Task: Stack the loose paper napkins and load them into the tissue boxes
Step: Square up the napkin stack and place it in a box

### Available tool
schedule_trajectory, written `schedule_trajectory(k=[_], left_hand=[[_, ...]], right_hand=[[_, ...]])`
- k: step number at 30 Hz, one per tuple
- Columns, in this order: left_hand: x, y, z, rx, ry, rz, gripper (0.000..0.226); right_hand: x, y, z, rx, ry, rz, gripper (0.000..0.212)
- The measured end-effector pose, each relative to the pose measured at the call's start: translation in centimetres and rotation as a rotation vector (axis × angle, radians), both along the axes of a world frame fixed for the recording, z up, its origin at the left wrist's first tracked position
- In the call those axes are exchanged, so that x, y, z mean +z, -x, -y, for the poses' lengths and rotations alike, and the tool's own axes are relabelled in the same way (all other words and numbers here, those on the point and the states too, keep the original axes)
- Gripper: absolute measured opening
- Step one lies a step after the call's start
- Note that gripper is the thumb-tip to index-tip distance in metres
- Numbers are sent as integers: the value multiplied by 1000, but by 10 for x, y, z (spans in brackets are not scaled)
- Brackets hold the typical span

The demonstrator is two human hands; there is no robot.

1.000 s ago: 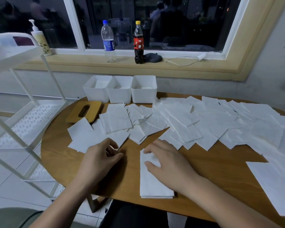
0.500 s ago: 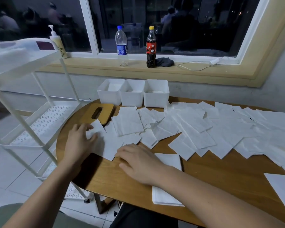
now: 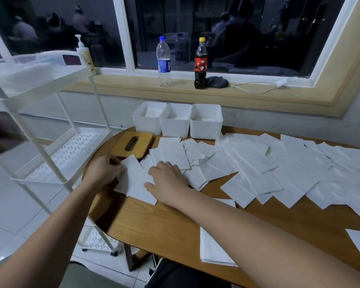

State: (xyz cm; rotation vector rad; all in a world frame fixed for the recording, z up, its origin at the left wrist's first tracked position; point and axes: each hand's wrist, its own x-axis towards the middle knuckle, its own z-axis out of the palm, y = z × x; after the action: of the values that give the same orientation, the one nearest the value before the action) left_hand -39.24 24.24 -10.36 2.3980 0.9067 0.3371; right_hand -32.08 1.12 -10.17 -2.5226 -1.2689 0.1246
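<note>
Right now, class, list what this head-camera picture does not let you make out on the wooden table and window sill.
All in the head view:
- Neat stack of white paper napkins: far end hidden by the right forearm.
- Three white plastic tissue boxes: their walls hide how full they are.
- Loose white napkins: cut off by the right edge.
- Yellow-capped cola bottle: label print too small.

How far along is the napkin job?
Done: one small stack at the near table edge. In hand: left hand pinches a loose napkin, right hand rests flat on it. Left: most scattered napkins unstacked, three white boxes look barely filled, wooden lid off.
</note>
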Motion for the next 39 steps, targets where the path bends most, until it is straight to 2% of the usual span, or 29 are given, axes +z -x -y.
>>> schedule_trajectory(k=[5,8,11,15,17,23,27,29,34,37,39], left_hand=[[11,7,9,-14,181,55,15],[20,15,11,-43,293,116,5],[31,23,15,-93,304,145,8],[43,30,15,-132,326,187,11],[49,33,17,-144,325,215,11],[74,39,32,-219,271,327,8],[99,43,48,-250,113,388,7],[111,43,54,-258,76,431,5],[132,41,76,-375,76,491,11],[130,33,90,-384,44,473,10],[123,24,97,-368,101,463,12]], right_hand=[[-5,-3,-11,-75,21,-63,49],[-3,-4,-11,-109,7,-99,44],[2,-3,-8,-122,11,-175,39],[7,0,-1,-91,-18,-231,17],[9,2,4,-79,-54,-278,15],[23,6,34,-32,-245,-448,34],[33,6,58,-13,-350,-465,15],[37,5,70,-32,-409,-445,16],[53,4,96,-86,-634,-458,11],[65,4,112,-92,-769,-507,10],[73,5,123,-92,-856,-560,10]])
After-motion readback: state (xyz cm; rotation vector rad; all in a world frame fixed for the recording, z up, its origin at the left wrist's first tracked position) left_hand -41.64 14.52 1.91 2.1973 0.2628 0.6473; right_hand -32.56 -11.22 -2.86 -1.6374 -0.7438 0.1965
